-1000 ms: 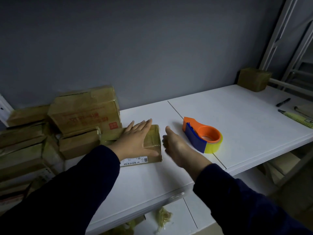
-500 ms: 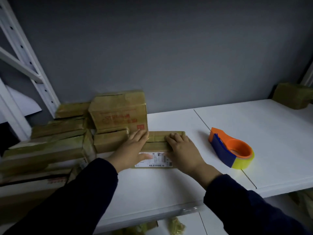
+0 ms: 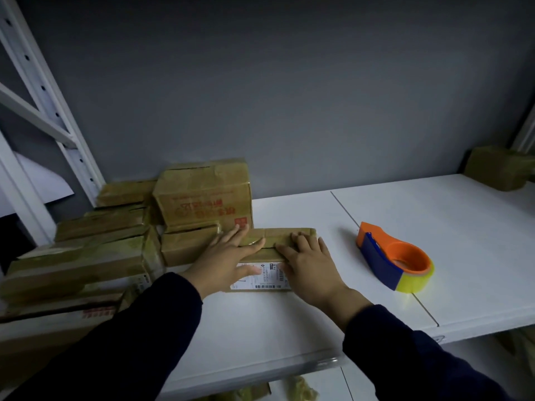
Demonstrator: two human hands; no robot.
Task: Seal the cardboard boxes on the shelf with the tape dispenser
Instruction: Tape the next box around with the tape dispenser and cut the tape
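From the head camera, the flat cardboard box (image 3: 285, 233) lies on the white shelf (image 3: 434, 215), at four o'clock of the stacked boxes (image 3: 202, 195). The left hand (image 3: 228, 256) and right hand (image 3: 311, 264) lie flat on its lid, fingers (image 3: 299, 240) straight, pressing, gripping nothing. The tape dispenser (image 3: 393, 260) sits idle at three o'clock of the box, near but apart. To do this well, I'd press the flaps flush, keep one palm down, then fetch the dispenser. A second ago the right hand hung beside the box; now it presses the lid.
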